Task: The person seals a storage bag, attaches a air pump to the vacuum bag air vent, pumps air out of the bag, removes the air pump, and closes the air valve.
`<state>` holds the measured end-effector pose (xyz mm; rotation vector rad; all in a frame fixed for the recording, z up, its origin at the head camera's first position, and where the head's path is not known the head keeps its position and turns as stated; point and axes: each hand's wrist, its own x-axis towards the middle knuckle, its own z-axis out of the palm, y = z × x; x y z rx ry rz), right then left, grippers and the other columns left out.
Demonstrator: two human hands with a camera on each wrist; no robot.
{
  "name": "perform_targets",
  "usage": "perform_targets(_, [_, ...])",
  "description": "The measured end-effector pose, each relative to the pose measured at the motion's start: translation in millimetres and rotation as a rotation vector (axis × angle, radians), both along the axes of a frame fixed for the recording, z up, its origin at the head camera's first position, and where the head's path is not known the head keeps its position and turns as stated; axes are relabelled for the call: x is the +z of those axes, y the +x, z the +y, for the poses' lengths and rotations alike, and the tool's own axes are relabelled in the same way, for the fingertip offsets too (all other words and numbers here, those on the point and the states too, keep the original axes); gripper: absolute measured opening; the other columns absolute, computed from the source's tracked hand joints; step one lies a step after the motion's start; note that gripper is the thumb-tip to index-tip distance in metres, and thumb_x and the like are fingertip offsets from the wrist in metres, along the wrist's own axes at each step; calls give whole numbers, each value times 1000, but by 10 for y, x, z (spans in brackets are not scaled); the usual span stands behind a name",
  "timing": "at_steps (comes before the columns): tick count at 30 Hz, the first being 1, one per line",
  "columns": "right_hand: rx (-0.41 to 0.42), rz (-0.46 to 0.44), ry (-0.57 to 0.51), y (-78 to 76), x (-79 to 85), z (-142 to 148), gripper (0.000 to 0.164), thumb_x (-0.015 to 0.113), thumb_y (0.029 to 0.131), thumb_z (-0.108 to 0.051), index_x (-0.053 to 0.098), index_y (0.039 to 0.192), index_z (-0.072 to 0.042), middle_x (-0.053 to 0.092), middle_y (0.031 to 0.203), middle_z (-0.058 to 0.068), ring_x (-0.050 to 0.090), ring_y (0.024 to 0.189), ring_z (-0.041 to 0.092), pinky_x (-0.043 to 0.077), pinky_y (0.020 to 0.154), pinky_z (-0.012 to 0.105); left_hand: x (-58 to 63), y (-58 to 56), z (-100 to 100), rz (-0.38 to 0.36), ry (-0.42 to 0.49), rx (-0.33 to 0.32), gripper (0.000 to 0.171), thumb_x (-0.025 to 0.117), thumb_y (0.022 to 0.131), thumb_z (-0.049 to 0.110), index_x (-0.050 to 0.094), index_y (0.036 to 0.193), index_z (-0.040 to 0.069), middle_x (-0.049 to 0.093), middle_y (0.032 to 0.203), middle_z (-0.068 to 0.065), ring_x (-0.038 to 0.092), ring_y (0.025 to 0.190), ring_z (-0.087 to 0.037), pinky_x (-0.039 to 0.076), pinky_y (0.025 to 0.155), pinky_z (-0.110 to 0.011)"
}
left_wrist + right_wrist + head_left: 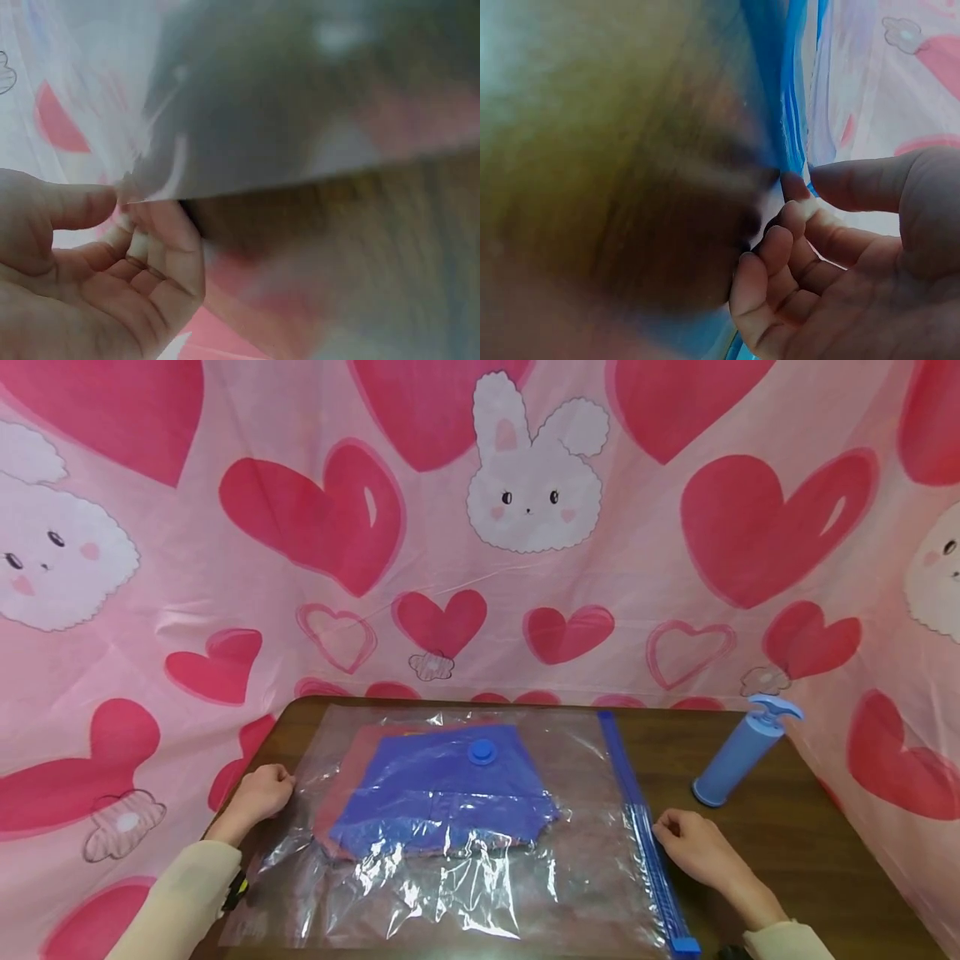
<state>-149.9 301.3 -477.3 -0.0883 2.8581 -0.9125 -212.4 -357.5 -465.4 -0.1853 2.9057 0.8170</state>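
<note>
Sleeve (176, 902) behind left hand (262, 793): cut off by bottom edge. Dark wristband (234, 895) there: partly hidden by sleeve. Left wrist view: tabletop (382, 232) beyond left hand blurred.

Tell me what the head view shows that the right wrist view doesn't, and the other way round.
Only the head view shows the left hand at the clear bag's far side from the zip, the round blue valve and the blue pump standing on the table. Only the right wrist view shows the palm side of the right hand close up. Both share that hand, the blue zip strip and the pink-and-white printed backdrop.
</note>
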Motion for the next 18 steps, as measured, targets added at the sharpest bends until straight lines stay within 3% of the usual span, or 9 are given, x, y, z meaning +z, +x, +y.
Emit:
perform_targets(6, [-3, 0, 12, 55, 54, -18, 11, 62, 102, -11, 70, 96, -5, 64, 85, 1, 54, 76, 19, 46, 70, 39, 11, 41, 5, -26, 93, 13, 27, 57, 104, 16, 63, 96, -8, 58, 76, -11, 61, 65, -20, 61, 60, -37])
perform_targets(18, [45, 34, -27, 27, -16, 41, 10, 66, 100, -14, 69, 94, -7, 64, 84, 1, 56, 75, 19, 49, 70, 40, 6, 59, -18, -24, 158, 51, 17, 58, 99, 9, 64, 90, -4, 56, 74, -10, 59, 64, -20, 59, 58, -34])
